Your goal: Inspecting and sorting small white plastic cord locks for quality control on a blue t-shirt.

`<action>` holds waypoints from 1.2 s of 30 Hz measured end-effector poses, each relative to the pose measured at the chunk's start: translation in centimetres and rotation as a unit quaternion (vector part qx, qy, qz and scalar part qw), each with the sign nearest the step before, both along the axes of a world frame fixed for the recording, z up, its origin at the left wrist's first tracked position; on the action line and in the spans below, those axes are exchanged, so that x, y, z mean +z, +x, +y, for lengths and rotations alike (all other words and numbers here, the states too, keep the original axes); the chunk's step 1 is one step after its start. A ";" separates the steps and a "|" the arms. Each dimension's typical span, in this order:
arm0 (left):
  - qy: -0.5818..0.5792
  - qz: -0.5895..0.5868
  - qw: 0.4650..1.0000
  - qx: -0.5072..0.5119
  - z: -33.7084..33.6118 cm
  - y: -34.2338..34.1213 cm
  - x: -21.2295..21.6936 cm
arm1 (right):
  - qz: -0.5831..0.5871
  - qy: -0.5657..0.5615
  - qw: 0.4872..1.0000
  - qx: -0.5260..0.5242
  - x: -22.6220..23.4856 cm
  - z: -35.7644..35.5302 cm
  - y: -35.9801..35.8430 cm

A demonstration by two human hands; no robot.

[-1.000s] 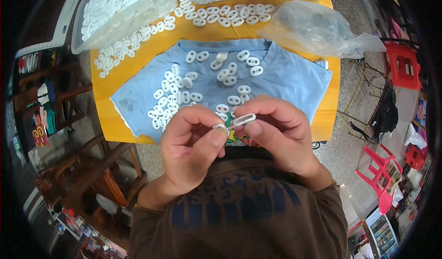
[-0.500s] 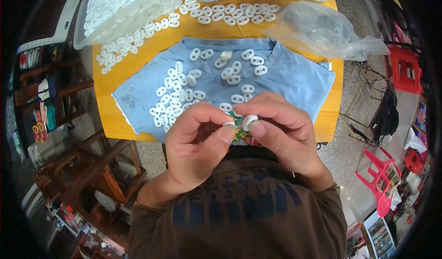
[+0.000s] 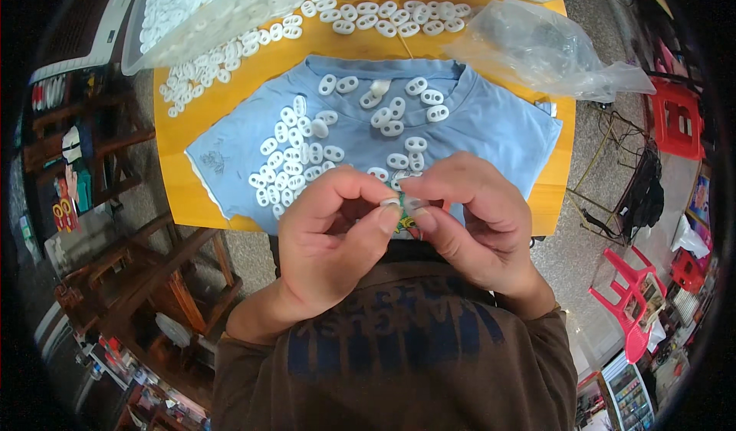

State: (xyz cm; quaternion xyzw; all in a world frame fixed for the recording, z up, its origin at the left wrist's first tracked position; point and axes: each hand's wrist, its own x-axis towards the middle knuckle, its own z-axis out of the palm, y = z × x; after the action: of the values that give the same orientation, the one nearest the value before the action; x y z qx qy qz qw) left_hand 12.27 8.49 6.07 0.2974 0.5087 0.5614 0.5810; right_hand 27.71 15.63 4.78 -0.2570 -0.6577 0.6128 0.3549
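Close together over the lower middle of a blue T-shirt [image 3: 253, 136], my two hands meet fingertip to fingertip. Thumb and forefinger of my left hand [image 3: 331, 239] pinch a small white plastic piece [image 3: 392, 202], mostly covered by the fingers. My right hand [image 3: 481, 228] is also closed in a pinch, on a small whitish piece [image 3: 415, 203] that looks blurred; its exact shape is hidden. Many white oval pieces with two holes [image 3: 292, 155] lie on the shirt, thickest left of my hands, with others [image 3: 392, 128] near the collar.
The shirt lies on a yellow tabletop [image 3: 548, 193]. A clear bin [image 3: 222, 28] full of white pieces stands at the back left, with loose ones [image 3: 199, 74] beside it. A crumpled clear plastic bag [image 3: 537, 47] lies back right. Red stools [image 3: 632, 293] stand off to the right.
My hands have drawn closer together, the left shifting slightly right, so the two pinched pieces now nearly meet. The view has shifted slightly.
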 end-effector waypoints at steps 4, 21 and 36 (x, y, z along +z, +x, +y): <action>-0.059 -0.025 0.998 -0.030 -0.2 -0.2 0.2 | -0.009 -0.004 1.000 -0.006 -0.1 -0.2 0.1; 0.040 -0.048 0.997 -0.049 -0.9 -0.2 -0.6 | -0.039 0.058 0.997 -0.017 0.6 -0.3 0.1; 0.074 -0.061 0.995 -0.025 -1.0 0.2 -0.6 | -0.009 0.110 0.994 -0.002 0.0 -0.4 -0.3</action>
State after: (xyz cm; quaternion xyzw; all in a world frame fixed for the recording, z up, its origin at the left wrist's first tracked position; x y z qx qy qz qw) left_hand 12.49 7.46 5.43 0.3178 0.4217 0.5996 0.6013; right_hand 27.41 15.25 4.82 -0.2232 -0.7235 0.5339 0.3764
